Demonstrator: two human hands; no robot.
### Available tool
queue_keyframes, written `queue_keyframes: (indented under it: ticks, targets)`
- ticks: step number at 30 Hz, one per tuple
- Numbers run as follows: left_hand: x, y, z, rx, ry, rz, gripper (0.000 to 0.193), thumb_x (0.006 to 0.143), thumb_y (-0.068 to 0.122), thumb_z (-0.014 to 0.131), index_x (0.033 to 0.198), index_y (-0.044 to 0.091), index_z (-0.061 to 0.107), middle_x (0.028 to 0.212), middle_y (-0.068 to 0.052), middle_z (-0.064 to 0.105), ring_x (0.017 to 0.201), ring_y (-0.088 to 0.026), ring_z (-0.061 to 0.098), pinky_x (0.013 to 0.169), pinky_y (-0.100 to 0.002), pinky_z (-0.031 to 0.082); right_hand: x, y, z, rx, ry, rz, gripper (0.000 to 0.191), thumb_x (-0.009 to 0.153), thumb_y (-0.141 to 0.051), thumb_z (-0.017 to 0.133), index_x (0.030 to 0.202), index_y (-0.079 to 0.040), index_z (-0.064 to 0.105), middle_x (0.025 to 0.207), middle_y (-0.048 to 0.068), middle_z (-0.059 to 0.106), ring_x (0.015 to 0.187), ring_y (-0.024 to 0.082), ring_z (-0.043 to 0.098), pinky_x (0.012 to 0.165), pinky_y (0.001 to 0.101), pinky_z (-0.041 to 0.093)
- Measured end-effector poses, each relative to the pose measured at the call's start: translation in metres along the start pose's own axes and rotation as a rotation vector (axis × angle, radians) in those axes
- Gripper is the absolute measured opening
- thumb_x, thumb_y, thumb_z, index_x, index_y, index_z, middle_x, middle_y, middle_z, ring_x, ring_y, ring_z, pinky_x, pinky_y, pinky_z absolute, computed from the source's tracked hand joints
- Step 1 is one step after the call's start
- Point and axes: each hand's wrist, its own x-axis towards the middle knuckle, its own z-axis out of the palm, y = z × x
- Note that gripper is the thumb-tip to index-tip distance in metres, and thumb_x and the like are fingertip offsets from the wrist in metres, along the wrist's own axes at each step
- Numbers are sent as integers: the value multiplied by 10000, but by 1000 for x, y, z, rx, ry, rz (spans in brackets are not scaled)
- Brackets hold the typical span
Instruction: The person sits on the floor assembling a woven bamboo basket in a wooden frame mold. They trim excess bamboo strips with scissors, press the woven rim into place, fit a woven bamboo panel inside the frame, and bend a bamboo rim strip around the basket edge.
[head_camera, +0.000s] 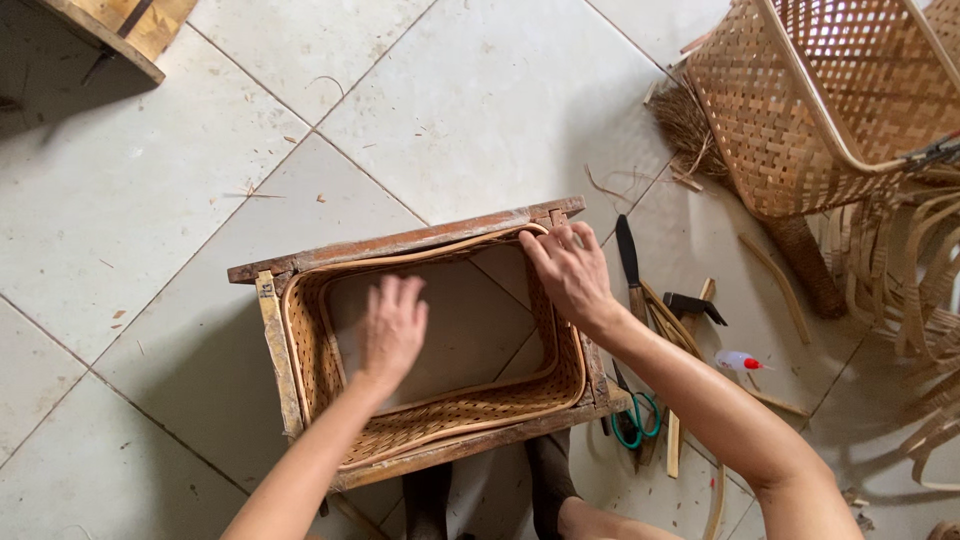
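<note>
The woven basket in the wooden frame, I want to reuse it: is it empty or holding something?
Empty: the woven basket has no bottom, and floor tile shows through it.
</note>
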Motion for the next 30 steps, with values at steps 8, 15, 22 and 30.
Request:
queue_keyframes:
  ticks: [8, 15, 22, 30]
  targets:
    - [22, -19, 9, 222, -183, -3, 312, 919, 80, 615, 1205, -40, 650, 1050, -247, 679, 848, -302, 686, 690, -399, 615, -30, -53, -26, -535, -387, -169, 621, 826, -224, 669, 1395, -2, 557, 1489, 238, 503, 1494, 410, 267, 1192, 607, -3]
    - [36, -22, 12, 190, -317, -65, 259, 1057, 70, 488, 890, 21, 680, 762, -167, 671, 690, -263, 687, 668, -419, 588, -28, -57, -13, -656, -494, -194, 441, 899, -236, 613, 1270, 2, 610, 1567, 278, 428, 1503, 430, 258, 1177, 611, -9]
    - [46, -15, 2, 344, -267, 257, 91, 889, 35, 580, 876, 51, 668, 735, -141, 690, 683, -288, 730, 607, -419, 613, -10, -73, 1, -718, -912, -419, 483, 979, -240, 599, 1404, -10, 604, 1592, 242, 400, 1523, 457, 233, 1194, 640, -82]
    - [57, -9, -10, 297, -409, 388, 63, 874, 47, 603, 860, 51, 665, 785, -131, 707, 732, -298, 745, 634, -419, 620, 17, -85, 23, -576, -1045, -457, 645, 1028, -440, 556, 1544, -71, 439, 1641, 138, 341, 1549, 352, 205, 1225, 588, -88]
